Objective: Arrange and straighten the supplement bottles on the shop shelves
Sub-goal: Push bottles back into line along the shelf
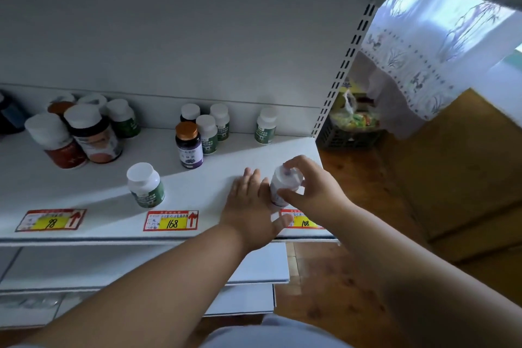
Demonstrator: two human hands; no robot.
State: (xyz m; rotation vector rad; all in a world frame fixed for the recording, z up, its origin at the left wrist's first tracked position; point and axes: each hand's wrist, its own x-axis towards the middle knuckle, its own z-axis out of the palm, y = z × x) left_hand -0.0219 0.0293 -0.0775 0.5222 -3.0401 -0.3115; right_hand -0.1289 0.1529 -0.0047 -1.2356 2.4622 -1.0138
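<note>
My right hand [306,188] grips a small white bottle [282,185] with a white cap, standing near the front right corner of the white shelf [220,158]. My left hand [250,207] lies with straight fingers on the shelf, just left of that bottle and touching its side. A green-label bottle [145,185] stands alone at the shelf front. A dark purple bottle with a copper cap [188,145] stands in front of a group of green-label bottles [209,133]. One more green-label bottle [265,126] stands at the back right. Red and brown bottles [76,138] crowd the left.
Price tags marked 98 [50,220], 168 [171,220] and 108 [303,222] line the shelf's front edge. Lower shelves [141,268] lie beneath. To the right are a wooden floor [423,192], a black crate of goods [350,133] and a lace curtain [423,59].
</note>
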